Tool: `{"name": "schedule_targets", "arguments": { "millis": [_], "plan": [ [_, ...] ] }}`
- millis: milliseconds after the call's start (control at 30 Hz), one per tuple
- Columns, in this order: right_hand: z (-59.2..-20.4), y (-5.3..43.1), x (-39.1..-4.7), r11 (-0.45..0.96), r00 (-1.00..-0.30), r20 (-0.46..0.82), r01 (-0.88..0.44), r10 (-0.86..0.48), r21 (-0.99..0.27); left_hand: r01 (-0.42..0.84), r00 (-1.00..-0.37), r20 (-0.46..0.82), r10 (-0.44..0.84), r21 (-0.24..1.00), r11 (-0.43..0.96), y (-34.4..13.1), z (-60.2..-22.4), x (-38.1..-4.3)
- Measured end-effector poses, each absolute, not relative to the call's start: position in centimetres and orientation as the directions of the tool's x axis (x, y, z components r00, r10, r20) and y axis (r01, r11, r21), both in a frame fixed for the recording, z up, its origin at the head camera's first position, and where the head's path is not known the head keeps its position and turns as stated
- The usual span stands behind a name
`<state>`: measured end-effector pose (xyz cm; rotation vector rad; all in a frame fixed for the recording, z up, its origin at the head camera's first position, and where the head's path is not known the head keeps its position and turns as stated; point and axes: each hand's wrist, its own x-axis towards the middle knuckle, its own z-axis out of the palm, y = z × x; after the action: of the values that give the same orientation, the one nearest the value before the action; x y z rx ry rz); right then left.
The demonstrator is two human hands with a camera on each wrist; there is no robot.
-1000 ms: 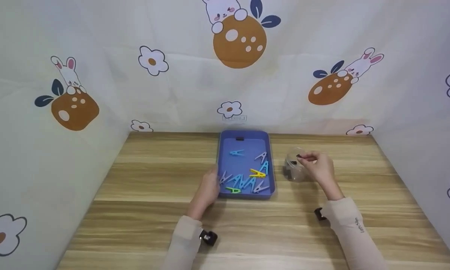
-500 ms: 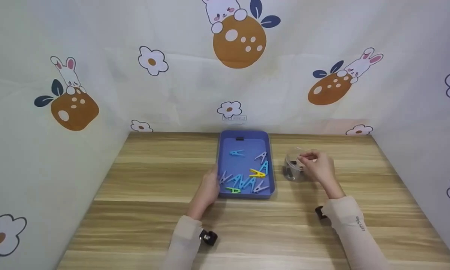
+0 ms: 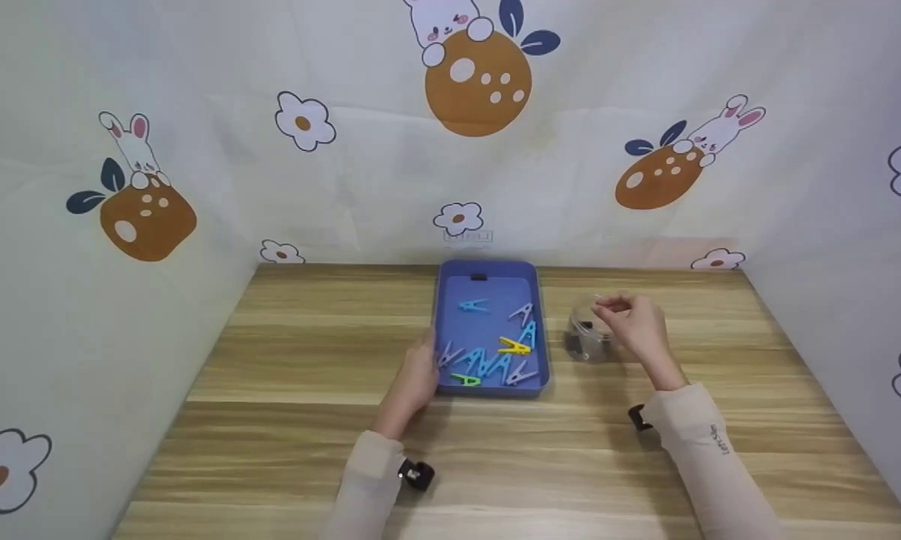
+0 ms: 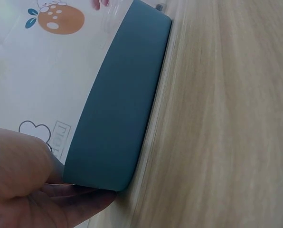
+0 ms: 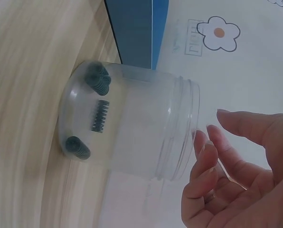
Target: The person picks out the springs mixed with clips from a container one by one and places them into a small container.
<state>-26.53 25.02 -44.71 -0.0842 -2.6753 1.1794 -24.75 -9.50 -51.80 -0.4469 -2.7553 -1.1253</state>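
Note:
My left hand grips the left wall of the blue-purple tray; in the left wrist view its thumb lies at the rim and its fingers reach beneath the corner. Several plastic clothespins lie in the tray, among them a yellow clothespin and a green clothespin. By the tray's far wall sits a small black piece. My right hand hovers at the mouth of a clear plastic jar, thumb and fingers apart, holding nothing. Inside the jar are dark ribbed cylinders at the bottom.
The wooden table carries the tray and the jar, which stands upright just right of the tray. A patterned cloth rises behind the table and along both sides.
A second ago my right hand pinched a small black piece over the jar; now its fingers hold nothing. It has risen slightly. The left hand and tray have stayed in place.

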Motion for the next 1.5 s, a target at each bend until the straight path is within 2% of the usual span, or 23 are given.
{"name": "schedule_targets", "arguments": {
  "millis": [233,733,967,1233,1500],
  "plan": [
    [-44.1,24.3,-26.9,0.696,-0.981,0.162,-0.042,0.108,-0.717,0.268,-0.962,0.158,0.222,0.686,0.676,-9.5,-51.6,-24.8],
    [-43.1,22.6,-27.9,0.703,-0.981,0.175,-0.065,0.086,-0.709,0.336,-0.942,0.224,0.251,0.661,0.671,-9.6,-51.7,-24.8],
    [-42.6,21.5,-28.3,0.687,-0.984,0.164,-0.075,0.066,-0.723,0.291,-0.955,0.173,0.240,0.688,0.665,-9.4,-51.5,-24.9],
    [-42.3,20.2,-29.0,0.689,-0.979,0.200,-0.120,0.037,-0.715,0.372,-0.928,0.274,0.253,0.623,0.688,-9.6,-51.9,-25.1],
    [-42.2,19.1,-29.7,0.707,-0.981,0.193,-0.121,0.022,-0.697,0.354,-0.935,0.237,0.263,0.651,0.672,-9.7,-51.8,-25.0]
  ]
}}
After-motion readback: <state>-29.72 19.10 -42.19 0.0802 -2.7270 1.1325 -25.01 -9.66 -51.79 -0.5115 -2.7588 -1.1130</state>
